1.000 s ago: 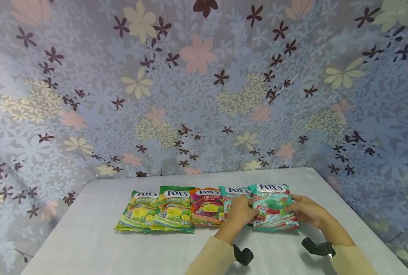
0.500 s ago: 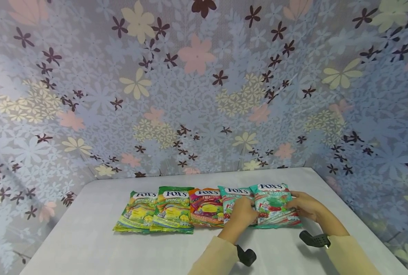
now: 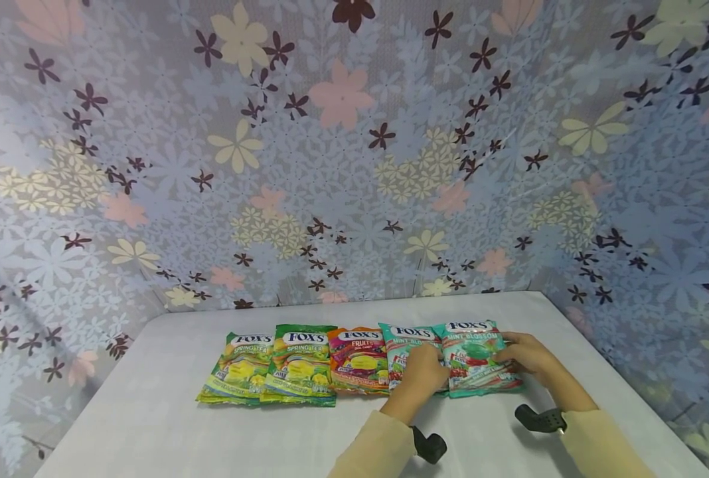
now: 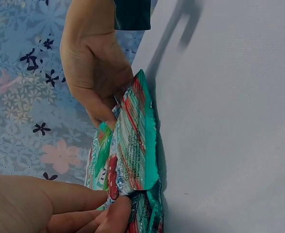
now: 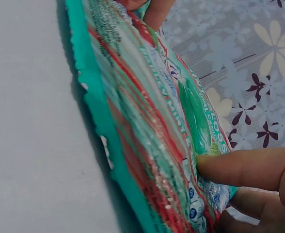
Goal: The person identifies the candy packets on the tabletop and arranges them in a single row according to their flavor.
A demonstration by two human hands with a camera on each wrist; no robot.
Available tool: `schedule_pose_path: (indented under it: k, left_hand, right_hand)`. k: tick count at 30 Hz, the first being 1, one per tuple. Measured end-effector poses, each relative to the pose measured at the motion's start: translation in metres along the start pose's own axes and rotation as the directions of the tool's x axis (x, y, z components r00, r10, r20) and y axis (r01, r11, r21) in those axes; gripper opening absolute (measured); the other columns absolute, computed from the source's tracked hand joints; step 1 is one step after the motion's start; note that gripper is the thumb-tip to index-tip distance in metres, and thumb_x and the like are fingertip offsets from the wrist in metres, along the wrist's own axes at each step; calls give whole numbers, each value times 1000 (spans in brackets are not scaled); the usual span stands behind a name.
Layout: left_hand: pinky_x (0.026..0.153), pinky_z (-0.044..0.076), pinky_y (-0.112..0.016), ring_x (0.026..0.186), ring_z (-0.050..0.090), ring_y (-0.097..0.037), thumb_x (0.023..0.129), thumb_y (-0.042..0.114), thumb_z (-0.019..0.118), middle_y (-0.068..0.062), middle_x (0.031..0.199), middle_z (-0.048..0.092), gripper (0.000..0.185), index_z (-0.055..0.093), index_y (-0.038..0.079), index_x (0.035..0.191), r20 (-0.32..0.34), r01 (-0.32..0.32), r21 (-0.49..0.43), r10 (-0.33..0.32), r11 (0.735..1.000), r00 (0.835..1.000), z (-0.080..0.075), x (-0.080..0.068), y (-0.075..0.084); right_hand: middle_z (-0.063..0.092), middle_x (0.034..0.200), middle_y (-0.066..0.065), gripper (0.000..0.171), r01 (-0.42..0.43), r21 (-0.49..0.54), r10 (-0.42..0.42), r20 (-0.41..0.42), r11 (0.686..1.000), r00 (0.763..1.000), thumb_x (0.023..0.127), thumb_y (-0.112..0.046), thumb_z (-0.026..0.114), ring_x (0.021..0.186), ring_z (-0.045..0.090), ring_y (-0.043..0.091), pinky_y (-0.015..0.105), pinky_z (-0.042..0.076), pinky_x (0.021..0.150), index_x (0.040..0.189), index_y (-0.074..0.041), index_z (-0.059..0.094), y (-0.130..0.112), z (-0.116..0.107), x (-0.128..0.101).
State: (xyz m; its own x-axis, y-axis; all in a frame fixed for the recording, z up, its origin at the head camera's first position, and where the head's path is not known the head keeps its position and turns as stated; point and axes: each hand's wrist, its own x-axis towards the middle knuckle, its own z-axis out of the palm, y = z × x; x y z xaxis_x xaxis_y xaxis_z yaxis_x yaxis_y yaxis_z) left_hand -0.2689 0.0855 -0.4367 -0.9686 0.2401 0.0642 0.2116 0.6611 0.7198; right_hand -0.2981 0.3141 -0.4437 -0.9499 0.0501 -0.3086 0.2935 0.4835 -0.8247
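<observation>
A row of Fox's candy bags lies on the white table. At its right end is a teal Mint Blossom candy bag (image 3: 476, 358), its left edge meeting a second Mint Blossom bag (image 3: 399, 345). My right hand (image 3: 530, 355) grips the end bag's right edge; in the right wrist view the thumb (image 5: 244, 167) presses its front while the other fingers go behind. My left hand (image 3: 423, 375) covers part of the second bag and pinches the end bag's left edge. In the left wrist view, the left fingers (image 4: 79, 200) bunch at that edge, their tips partly hidden.
Left of the teal bags lie an orange Fruits bag (image 3: 360, 362) and two green Spring Tea bags, the nearer one (image 3: 301, 365) overlapping the outer one (image 3: 237, 368). A flowered cloth wall (image 3: 342, 199) rises behind and beside the white table (image 3: 271, 441).
The end Mint Blossom bag has come down flatter into the row, its lower edge rising slightly in view. Both hands stay at its edges; the right hand has shifted slightly left.
</observation>
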Motion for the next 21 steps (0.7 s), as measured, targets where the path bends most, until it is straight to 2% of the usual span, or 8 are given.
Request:
schedule_pose_path:
  k: [5, 11, 14, 17, 18, 21]
  left_hand:
    - [64, 49, -26, 77, 60, -12, 81, 6, 73, -10, 95, 72, 19, 74, -5, 97, -17, 0, -29, -1, 1000, 1000, 1, -3, -1]
    - [59, 45, -25, 68, 55, -12, 81, 4, 72, -11, 90, 72, 16, 74, -6, 94, -27, -43, -66, 42, 997, 999, 1, -4, -3]
    - [60, 45, -23, 69, 54, -9, 81, 4, 71, -12, 91, 71, 18, 73, -7, 95, -33, -71, -77, 68, 995, 997, 0, -5, -4]
    - [50, 40, -21, 55, 47, -7, 83, 3, 68, -13, 82, 69, 22, 71, -9, 101, -3, -94, -152, 94, 984, 996, -3, -8, -8]
    - [47, 38, -21, 52, 44, -6, 85, 4, 68, -13, 86, 70, 23, 70, -9, 104, 7, -101, -175, 104, 979, 995, -4, -10, -9]
    - [43, 35, -21, 46, 40, -6, 89, 6, 64, -11, 81, 68, 28, 67, -8, 114, 41, -129, -240, 142, 962, 989, -14, -15, -16]
  right_hand:
    - [43, 131, 36, 79, -19, -28, 17, -44, 999, 999, 78, -9, 71, 101, 54, 35, 45, 48, 83, 141, 15, 30, 2, 2, -1]
    - [45, 130, 36, 79, -26, -9, 26, -72, 1000, 997, 78, -10, 72, 105, 52, 38, 47, 46, 87, 141, 14, 32, 2, 2, -3]
    - [43, 130, 36, 77, -25, -3, 24, -87, 1000, 996, 78, -11, 72, 105, 52, 38, 46, 46, 86, 140, 15, 34, 3, 2, -5]
    - [41, 132, 35, 76, -23, -3, 23, -101, 1000, 995, 79, -13, 73, 107, 50, 40, 47, 46, 86, 139, 14, 36, 3, 3, -7]
    - [40, 132, 35, 75, -18, -3, 18, -106, 1000, 994, 79, -13, 73, 108, 50, 41, 47, 46, 86, 139, 14, 36, 4, 3, -8]
    - [41, 134, 35, 74, 4, -9, -5, -130, 1000, 991, 80, -15, 73, 109, 49, 41, 47, 46, 85, 138, 13, 38, 4, 4, -12]
